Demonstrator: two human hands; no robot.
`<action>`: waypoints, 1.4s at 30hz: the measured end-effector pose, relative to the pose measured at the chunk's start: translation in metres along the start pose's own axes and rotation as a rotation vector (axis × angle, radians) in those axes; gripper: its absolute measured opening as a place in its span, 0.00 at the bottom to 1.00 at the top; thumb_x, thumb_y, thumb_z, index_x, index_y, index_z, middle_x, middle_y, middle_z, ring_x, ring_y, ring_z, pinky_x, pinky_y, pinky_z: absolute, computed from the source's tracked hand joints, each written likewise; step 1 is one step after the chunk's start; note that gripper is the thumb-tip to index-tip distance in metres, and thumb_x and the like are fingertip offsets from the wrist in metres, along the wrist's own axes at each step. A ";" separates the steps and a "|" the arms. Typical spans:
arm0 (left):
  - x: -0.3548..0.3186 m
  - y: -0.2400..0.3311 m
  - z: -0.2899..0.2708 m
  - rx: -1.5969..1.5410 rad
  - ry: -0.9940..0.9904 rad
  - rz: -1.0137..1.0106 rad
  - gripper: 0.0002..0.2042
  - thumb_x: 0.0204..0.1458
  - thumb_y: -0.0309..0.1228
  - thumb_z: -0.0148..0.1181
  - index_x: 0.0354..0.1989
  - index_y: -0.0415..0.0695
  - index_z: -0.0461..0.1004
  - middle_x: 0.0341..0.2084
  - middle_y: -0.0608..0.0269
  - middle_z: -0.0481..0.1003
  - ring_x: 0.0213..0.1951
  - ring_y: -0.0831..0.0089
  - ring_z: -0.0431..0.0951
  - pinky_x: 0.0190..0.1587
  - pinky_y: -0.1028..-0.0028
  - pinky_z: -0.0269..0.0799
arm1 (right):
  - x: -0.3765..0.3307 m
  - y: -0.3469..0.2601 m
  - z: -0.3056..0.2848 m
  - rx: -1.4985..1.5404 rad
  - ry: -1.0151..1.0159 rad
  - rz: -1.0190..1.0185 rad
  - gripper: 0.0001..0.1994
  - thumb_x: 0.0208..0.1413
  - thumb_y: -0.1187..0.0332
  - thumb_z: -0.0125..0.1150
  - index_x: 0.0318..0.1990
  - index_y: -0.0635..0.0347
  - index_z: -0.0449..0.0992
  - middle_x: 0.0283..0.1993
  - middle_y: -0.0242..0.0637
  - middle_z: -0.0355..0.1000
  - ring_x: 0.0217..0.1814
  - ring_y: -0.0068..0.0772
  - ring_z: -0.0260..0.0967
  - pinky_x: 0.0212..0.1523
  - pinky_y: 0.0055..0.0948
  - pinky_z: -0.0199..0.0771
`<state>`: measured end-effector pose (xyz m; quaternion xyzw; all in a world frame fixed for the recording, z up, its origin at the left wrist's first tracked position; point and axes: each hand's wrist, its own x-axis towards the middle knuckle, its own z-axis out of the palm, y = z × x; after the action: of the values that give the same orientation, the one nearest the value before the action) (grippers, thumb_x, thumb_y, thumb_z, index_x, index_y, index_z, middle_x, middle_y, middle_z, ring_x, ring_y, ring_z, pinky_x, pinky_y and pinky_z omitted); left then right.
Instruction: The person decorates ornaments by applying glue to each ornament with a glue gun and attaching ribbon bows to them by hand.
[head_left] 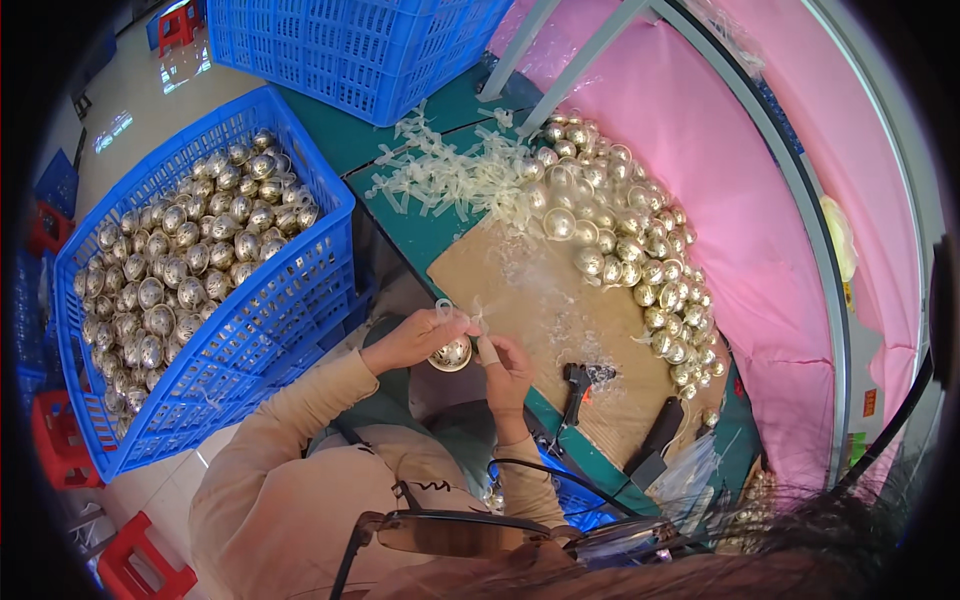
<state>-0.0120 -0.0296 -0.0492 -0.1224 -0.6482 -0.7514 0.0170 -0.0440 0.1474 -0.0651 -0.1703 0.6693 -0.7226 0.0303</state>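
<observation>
My left hand (425,335) is closed in a pinch at the top of a shiny pale-gold ball ornament (453,354), which hangs just below the fingers. A pale hanging loop (444,309) sticks up above that hand. My right hand (510,376) meets it from the right, thumb and finger closed on a translucent ribbon bow (478,312) at the ball's top. A pale cover wraps one of its fingertips. The exact contact between fingers, bow and ball is partly hidden.
At the left stands a blue crate (300,290) full of gold balls. Another blue crate (385,60) is at the back. On the green table lie a ribbon bow heap (450,165), piled balls (630,240), a cardboard sheet (500,270), a black glue gun (578,390) and a black-handled tool (655,440).
</observation>
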 end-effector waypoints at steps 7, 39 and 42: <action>-0.003 0.006 -0.007 0.085 -0.089 0.036 0.15 0.61 0.35 0.44 0.42 0.37 0.72 0.36 0.62 0.74 0.40 0.76 0.72 0.45 0.76 0.67 | -0.015 -0.006 -0.025 0.000 -0.128 0.190 0.06 0.51 0.78 0.59 0.37 0.64 0.74 0.39 0.30 0.68 0.34 0.18 0.67 0.34 0.17 0.67; -0.015 0.017 -0.010 0.194 -0.322 0.006 0.13 0.59 0.34 0.47 0.39 0.37 0.73 0.37 0.60 0.73 0.40 0.72 0.72 0.44 0.74 0.67 | -0.017 -0.024 -0.018 0.196 -0.124 0.402 0.05 0.49 0.73 0.61 0.35 0.62 0.76 0.28 0.29 0.72 0.28 0.16 0.66 0.27 0.14 0.61; -0.016 0.019 -0.011 0.144 -0.310 0.017 0.14 0.60 0.35 0.46 0.38 0.36 0.74 0.40 0.59 0.72 0.42 0.71 0.71 0.46 0.74 0.66 | -0.020 -0.021 -0.020 0.325 -0.059 0.425 0.05 0.50 0.73 0.60 0.35 0.62 0.75 0.28 0.31 0.72 0.28 0.19 0.66 0.28 0.17 0.62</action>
<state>0.0057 -0.0456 -0.0352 -0.2407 -0.6942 -0.6750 -0.0679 -0.0273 0.1743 -0.0499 -0.0398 0.5642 -0.7925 0.2280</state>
